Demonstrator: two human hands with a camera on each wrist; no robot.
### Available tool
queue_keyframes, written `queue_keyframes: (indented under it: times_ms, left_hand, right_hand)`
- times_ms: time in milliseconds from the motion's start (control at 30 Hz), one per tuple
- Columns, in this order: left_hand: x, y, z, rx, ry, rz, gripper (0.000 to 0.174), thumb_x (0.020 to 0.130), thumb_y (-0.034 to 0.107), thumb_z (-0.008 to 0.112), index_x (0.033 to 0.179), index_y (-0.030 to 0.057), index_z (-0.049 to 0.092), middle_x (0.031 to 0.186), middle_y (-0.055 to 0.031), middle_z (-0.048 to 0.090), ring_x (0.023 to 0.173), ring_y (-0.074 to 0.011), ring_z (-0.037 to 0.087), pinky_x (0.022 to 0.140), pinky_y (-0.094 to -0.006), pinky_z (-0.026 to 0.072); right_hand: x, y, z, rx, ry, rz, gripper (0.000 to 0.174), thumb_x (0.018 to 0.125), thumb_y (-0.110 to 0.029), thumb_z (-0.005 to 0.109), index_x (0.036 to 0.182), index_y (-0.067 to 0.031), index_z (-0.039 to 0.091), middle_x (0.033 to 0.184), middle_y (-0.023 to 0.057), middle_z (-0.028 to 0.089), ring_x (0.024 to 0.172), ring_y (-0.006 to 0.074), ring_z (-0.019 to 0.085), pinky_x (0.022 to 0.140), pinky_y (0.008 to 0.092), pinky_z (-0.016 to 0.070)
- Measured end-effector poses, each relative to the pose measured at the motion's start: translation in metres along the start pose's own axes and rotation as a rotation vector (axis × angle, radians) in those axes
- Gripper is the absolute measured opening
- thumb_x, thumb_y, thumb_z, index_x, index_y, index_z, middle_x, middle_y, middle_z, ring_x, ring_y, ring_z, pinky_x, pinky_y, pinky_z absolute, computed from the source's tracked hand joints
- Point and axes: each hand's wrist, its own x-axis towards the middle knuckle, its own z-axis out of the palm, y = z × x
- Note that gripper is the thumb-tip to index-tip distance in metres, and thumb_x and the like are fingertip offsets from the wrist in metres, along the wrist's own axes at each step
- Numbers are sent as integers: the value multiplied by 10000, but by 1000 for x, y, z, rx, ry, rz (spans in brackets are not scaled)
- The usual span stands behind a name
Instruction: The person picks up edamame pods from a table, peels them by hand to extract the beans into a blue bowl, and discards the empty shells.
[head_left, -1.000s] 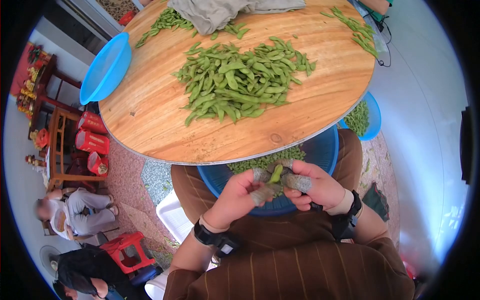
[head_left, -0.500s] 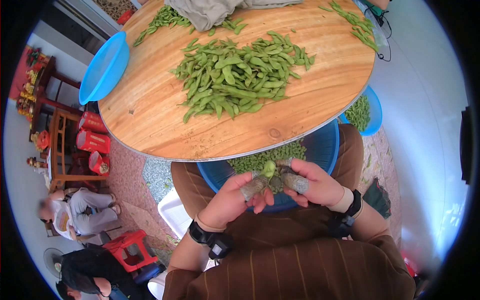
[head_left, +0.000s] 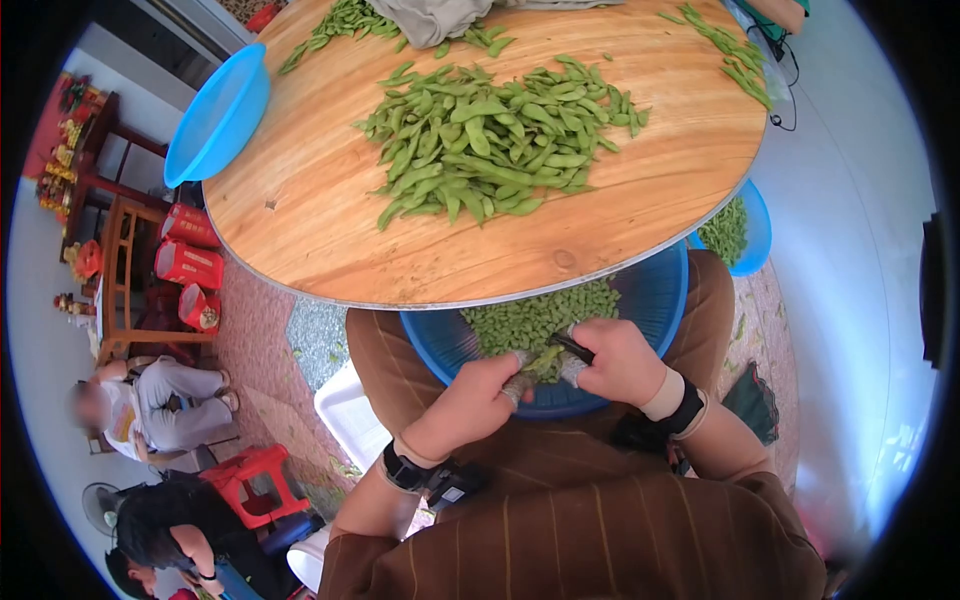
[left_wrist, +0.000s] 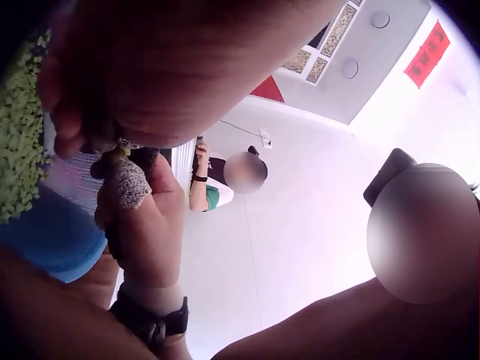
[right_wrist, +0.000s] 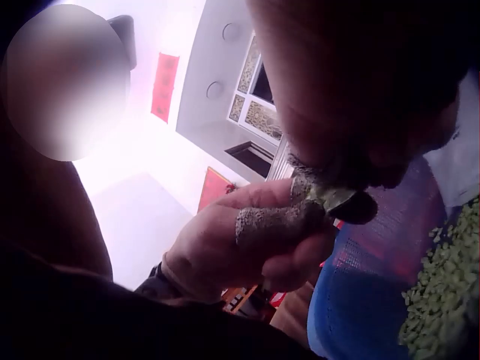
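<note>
Over a blue basin (head_left: 655, 290) between the knees, both hands meet at a green soybean pod (head_left: 545, 362). The left hand (head_left: 468, 402) pinches it from the left, and the right hand (head_left: 628, 366) grips from the other side. Grey wrapping covers thumb and fingertips, plain on the left hand (right_wrist: 217, 236) in the right wrist view. A short black piece (head_left: 572, 347) shows at the right fingers; its kind is unclear. Shelled green beans (head_left: 540, 315) fill the basin's bottom under the hands. Part of the pod is hidden by the fingers.
A heap of pods (head_left: 490, 140) lies on the round wooden table (head_left: 420, 270), whose near edge overhangs the basin. A light blue basin (head_left: 215, 120) leans at its left; another with green pieces (head_left: 745, 235) stands at right. A white tray (head_left: 350, 420) sits beside the left knee.
Both hands have turned knuckles-up and dipped a little lower over the basin. The pod, upright at the fingertips earlier, now sits lower between them. The head view has shifted slightly.
</note>
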Motion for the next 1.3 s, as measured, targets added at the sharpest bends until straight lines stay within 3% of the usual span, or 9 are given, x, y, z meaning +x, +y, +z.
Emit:
queue_keyframes:
  times_ms: [67,400,700,767,900,1000,1133,1200,1300]
  left_hand:
    - [-5,4,-5,-229,-34,-286,145,847,-1,474,937,1,588,767,-66,613,670,-151,565,616,-285,456]
    - [3,-15,15,-227,89,-209,140,900,49,478,935,24,611,753,-7,574,656,-80,515,592,-244,440]
    - [36,-26,27,50,191,-61,259,764,-31,494,993,16,606,896,-149,654,840,-276,632,746,-320,490]
    - [37,-20,30,608,471,253,295,713,-49,501,985,3,603,915,-182,636,852,-328,616,769,-333,488]
    - [33,-22,19,280,283,287,173,761,35,576,925,-18,564,870,-200,601,793,-385,587,678,-406,475]
    - [13,-7,4,13,177,-6,182,826,95,622,973,-7,590,863,-173,619,760,-323,608,666,-357,481]
    - [-24,-17,-10,-126,479,58,230,849,95,650,1054,6,596,802,-162,605,684,-279,587,640,-318,477]
    - [-54,-24,-25,-197,599,-233,367,818,-2,617,1180,-4,561,876,-104,652,777,-168,630,741,-284,506]
    - [-104,-54,-45,306,688,-419,467,812,32,643,1257,0,506,956,-144,637,851,-221,636,762,-316,508]
  right_hand:
    - [-2,4,4,36,4,41,211,690,-145,669,762,-12,521,735,185,557,716,404,564,632,444,475]
    - [3,-4,0,191,-53,134,238,716,-134,669,844,14,533,726,206,561,694,398,571,621,410,463]
    - [1,-6,4,357,64,246,222,711,-107,658,833,25,527,749,226,579,698,395,583,625,373,481]
    - [0,-5,3,167,85,188,204,717,-99,653,834,21,537,725,219,575,678,398,577,615,377,482]
    - [-1,-7,-5,237,90,225,201,731,-116,668,830,12,549,728,210,573,692,388,584,618,385,482]
    - [15,-34,-29,51,313,65,166,749,-120,674,831,-15,576,736,189,574,700,384,581,613,392,478]
    - [64,-59,-56,-158,546,-114,191,757,-94,664,930,-44,603,805,151,584,717,365,583,612,407,475]
    - [88,-59,-62,-227,570,-159,227,757,-78,656,977,-49,607,830,141,588,722,358,585,613,411,477]
    - [108,-53,-60,-323,540,-175,299,759,-62,643,1054,-50,596,866,131,589,740,342,593,622,415,483]
